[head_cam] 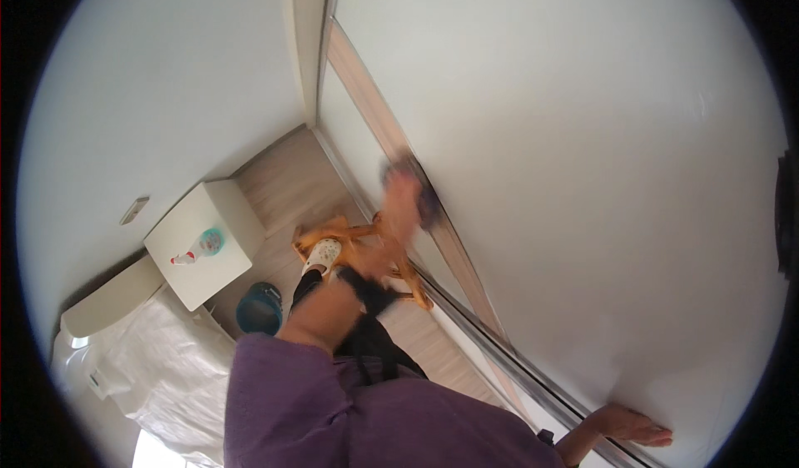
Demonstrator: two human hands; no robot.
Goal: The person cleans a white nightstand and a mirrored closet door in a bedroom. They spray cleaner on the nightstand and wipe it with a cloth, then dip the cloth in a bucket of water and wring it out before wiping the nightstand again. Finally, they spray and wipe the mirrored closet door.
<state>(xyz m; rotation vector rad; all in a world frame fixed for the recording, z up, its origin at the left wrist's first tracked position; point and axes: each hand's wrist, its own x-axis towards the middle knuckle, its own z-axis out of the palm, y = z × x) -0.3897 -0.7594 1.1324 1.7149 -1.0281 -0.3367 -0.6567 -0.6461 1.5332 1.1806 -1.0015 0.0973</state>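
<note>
My left hand [402, 196], blurred, holds a dark cloth [427, 206] against the light wood-look strip [455, 249] across a glossy white sliding door [562, 187]. At lower right, my right hand [630, 427] rests against the same door beside its metal edge, holding nothing visible. Below my left arm, a foot in a white clog [323, 254] stands on an orange-brown wooden chair or stool [409, 281]. The forearm and black trousers partly hide this support.
A spray bottle with a red nozzle [209, 243] lies on a white bedside cabinet [193, 274]. On the floor stands a dark teal bucket [259, 312]. A bed with a shiny pale cover [168, 349] is at lower left, and a wall with a socket or switch plate [134, 210] rises beyond.
</note>
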